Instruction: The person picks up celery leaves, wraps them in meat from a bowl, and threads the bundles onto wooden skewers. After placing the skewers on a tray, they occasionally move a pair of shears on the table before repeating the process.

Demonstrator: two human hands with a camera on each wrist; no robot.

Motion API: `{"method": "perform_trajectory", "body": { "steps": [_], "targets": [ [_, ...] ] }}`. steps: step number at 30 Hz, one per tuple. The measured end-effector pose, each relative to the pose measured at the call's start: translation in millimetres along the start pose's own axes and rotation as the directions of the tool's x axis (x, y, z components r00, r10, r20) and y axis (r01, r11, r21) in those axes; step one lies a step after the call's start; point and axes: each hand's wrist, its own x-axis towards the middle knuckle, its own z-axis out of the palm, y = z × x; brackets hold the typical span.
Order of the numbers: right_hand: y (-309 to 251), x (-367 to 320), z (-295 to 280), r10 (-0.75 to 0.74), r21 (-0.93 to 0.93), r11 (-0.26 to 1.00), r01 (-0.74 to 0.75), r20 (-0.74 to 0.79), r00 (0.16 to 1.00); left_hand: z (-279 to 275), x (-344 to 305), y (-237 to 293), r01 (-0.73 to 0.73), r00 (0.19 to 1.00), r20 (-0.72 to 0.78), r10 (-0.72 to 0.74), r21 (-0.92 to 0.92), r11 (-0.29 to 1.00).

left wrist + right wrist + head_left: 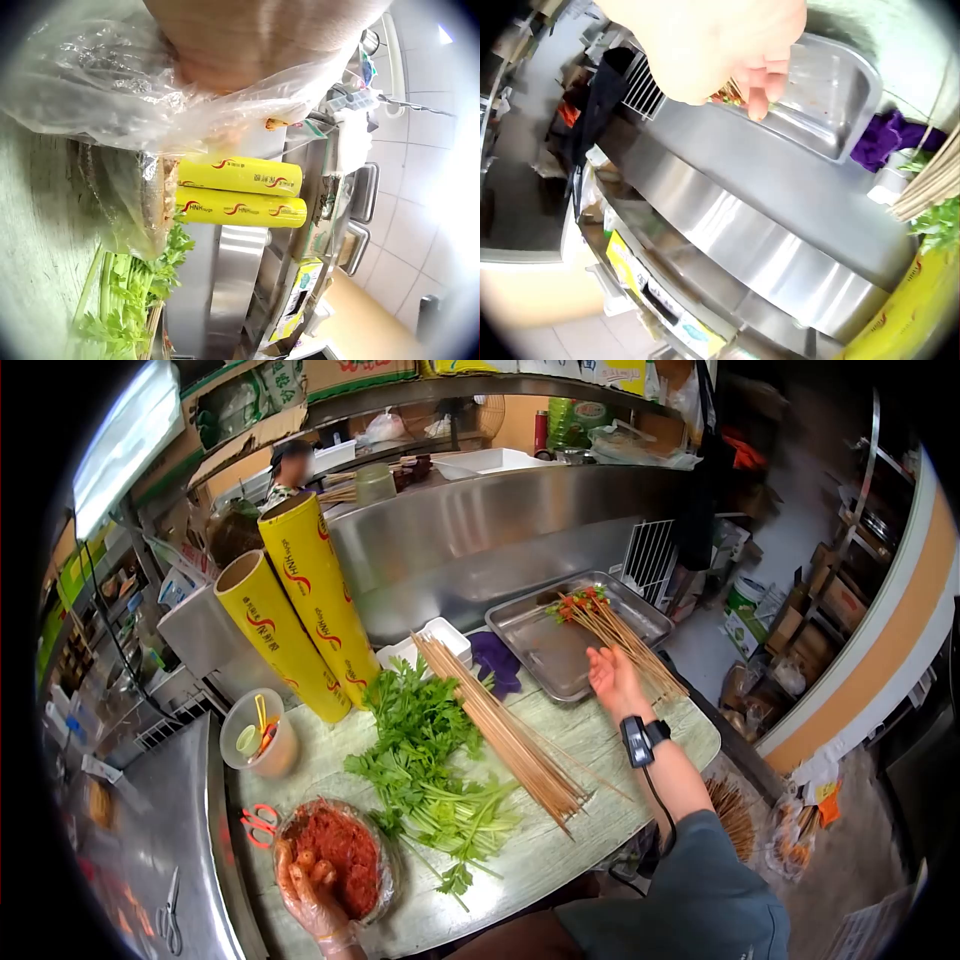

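My left hand (pixel 312 890), in a clear plastic glove, rests in a bowl lined with plastic wrap at the near left. Its bent, smeared fingers lie against red minced meat (pixel 345 845); I cannot tell whether they hold any. In the left wrist view, the glove's loose plastic (pixel 142 97) hides the fingers. My bare right hand (pixel 615 682) is held palm up with loosely bent fingers, holding nothing, at the near edge of a metal tray (pixel 540 660). Beside it, thin sticks with red and green pieces at their far ends (pixel 622 635) lie across the tray.
A bundle of bare wooden skewers (pixel 510 735) lies by leafy celery (pixel 425 720) mid-table. Two yellow film rolls (pixel 315 595) stand behind. A plastic tub (pixel 285 745), red-handled scissors (pixel 260 825), a purple cloth (pixel 497 663) and a white container (pixel 447 633) are around them.
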Motion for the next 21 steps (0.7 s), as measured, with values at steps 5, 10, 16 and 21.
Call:
{"method": "perform_trajectory", "body": {
  "steps": [5, 10, 16, 21],
  "targets": [
    [20.0, -66.0, 7.2, 0.187, -0.276, 0.955, -0.108, 0.279, 0.942, 11.3, -2.6, 9.6, 0.011, 1.000, 0.005, -0.011, -0.024, 1.000],
    [54.0, -138.8, 69.1, 0.247, -0.557, 0.830, -0.012, 0.347, 0.905, 1.4, 0.4, 6.3, 0.034, 0.999, 0.033, -0.031, -0.112, 0.993],
    [109.6, -184.6, 118.8, 0.296, -0.747, 0.482, 0.457, 0.630, 0.718, -2.8, 1.4, 2.3, 0.015, 1.000, -0.004, -0.016, -0.081, 0.997],
    [129.5, -191.7, 130.0, 0.323, -0.521, 0.006, 0.854, 0.809, 0.491, -2.9, 0.9, 5.8, -0.007, 1.000, 0.009, 0.009, -0.171, 0.985]
  ]
}}
